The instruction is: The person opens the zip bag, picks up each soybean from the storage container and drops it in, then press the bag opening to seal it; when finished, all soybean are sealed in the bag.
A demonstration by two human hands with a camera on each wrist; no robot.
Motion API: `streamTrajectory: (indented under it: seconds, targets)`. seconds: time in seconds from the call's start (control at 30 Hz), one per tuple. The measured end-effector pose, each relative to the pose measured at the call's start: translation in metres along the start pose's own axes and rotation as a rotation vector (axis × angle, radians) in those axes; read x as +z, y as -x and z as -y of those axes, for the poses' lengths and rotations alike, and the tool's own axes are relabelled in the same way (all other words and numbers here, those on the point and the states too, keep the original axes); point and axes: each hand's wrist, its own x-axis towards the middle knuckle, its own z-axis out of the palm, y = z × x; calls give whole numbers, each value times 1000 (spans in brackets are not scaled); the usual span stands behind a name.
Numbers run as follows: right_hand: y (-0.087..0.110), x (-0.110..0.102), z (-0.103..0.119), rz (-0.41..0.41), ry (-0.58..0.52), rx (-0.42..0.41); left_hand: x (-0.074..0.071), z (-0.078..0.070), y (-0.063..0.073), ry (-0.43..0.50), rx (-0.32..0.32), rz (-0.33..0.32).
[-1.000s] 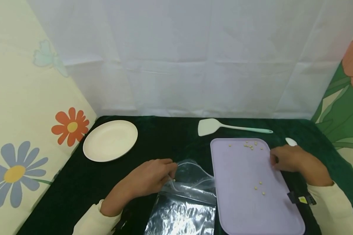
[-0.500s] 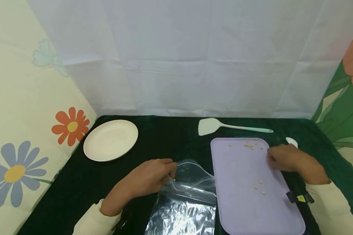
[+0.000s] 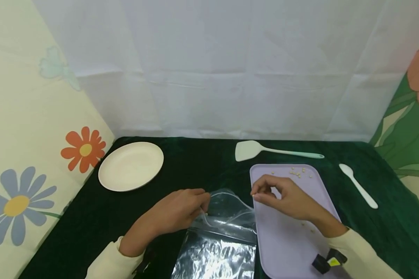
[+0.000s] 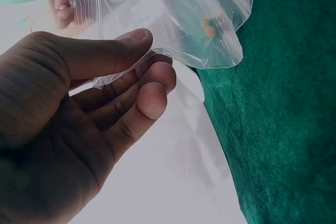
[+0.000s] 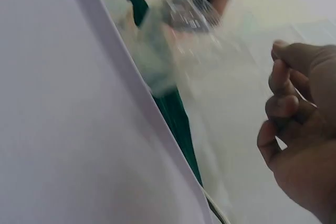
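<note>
My left hand pinches the rim of a clear zip-top bag between thumb and fingers, and the bag's mouth gapes. Soybeans show through the plastic low in the bag in the left wrist view. My right hand is over the left side of a lilac tray, close to the bag's mouth. Thumb and forefinger pinch a soybean, mostly covered by the fingertips. Several loose soybeans lie at the tray's far end, and a few more show partly behind the right wrist.
Beyond the tray lies a white spatula with a pale green handle. A white spoon rests on the dark green cloth to the right. An oval cream plate sits at the back left. A white curtain hangs behind.
My right hand has moved left from the tray's right edge across to the bag side, with a soybean in its fingertips. The spoon is now uncovered. My left hand and the bag stay put.
</note>
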Motion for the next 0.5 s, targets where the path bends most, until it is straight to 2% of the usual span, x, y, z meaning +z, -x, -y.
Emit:
streamTrajectory:
  seconds: [0.1, 0.23, 0.4, 0.5]
  targets:
    - [-2, 15, 6, -6, -30, 18, 0, 0, -1, -10, 10, -5]
    - [-4, 26, 9, -12, -35, -2, 0, 0, -2, -19, 12, -10]
    - [-4, 30, 9, -27, -8, -4, 1, -2, -2, -21, 6, -1]
    - [-4, 25, 11, -47, 26, -1, 0, -2, -1, -23, 8, 1]
